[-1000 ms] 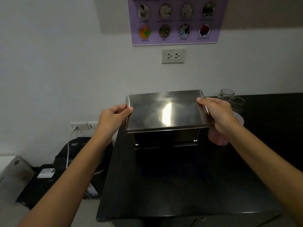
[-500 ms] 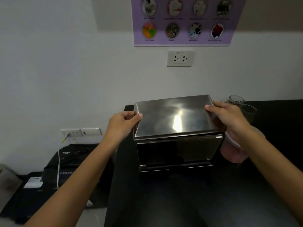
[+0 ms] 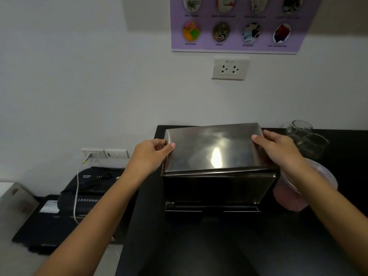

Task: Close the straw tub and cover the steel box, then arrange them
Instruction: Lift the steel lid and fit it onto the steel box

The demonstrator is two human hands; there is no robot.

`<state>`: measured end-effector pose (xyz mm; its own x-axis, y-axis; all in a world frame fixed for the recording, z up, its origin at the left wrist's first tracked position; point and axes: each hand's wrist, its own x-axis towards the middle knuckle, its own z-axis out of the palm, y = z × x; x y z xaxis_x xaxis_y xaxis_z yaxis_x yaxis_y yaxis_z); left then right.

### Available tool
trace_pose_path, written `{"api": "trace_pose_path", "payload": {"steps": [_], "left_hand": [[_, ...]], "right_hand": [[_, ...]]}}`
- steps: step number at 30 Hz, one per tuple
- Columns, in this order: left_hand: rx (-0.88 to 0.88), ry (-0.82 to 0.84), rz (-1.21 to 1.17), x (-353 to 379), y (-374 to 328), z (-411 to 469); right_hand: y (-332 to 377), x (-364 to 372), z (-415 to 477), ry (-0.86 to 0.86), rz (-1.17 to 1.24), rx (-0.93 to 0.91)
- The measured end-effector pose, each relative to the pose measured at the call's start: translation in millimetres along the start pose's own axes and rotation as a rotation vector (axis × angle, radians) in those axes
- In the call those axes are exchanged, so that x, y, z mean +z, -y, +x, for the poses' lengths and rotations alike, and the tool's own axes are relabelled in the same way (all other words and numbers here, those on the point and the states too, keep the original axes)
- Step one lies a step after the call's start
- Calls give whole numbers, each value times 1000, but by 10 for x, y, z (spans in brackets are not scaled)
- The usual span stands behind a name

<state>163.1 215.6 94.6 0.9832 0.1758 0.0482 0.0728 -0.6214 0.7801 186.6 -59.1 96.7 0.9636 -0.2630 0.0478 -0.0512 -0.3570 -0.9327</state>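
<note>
Each grip clamps one short end of the steel lid (image 3: pixel 213 148): the left hand (image 3: pixel 151 156) pinches the 9 o'clock edge with thumb on top and fingers curled under, and the right hand (image 3: pixel 278 150) holds the 3 o'clock edge the same way. The lid sits on the steel box (image 3: pixel 217 188), which stands at the back left of the black counter (image 3: pixel 229 246). Its front edge looks slightly skewed, the right corner a little raised, so it is probably not fully seated. To finish well, keep both hands level, square the lid to the box walls, then press down evenly at both ends before letting go. The pink straw tub (image 3: pixel 302 188) stands just beside the box at 3 o'clock, behind the right wrist, with clear glass jars (image 3: pixel 306 136) at about 1 o'clock; the right elbow should stay clear of them.
</note>
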Motion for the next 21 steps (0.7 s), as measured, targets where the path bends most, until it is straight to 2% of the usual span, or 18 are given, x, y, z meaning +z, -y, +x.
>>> {"api": "trace_pose_path", "payload": {"steps": [11, 21], "left_hand": [[-12, -36, 14, 36, -38, -46], [-31, 1, -1, 63, -9, -71]], "right_hand": [[-69, 0, 37, 20, -57, -47], [-137, 29, 7, 111, -204, 48]]}}
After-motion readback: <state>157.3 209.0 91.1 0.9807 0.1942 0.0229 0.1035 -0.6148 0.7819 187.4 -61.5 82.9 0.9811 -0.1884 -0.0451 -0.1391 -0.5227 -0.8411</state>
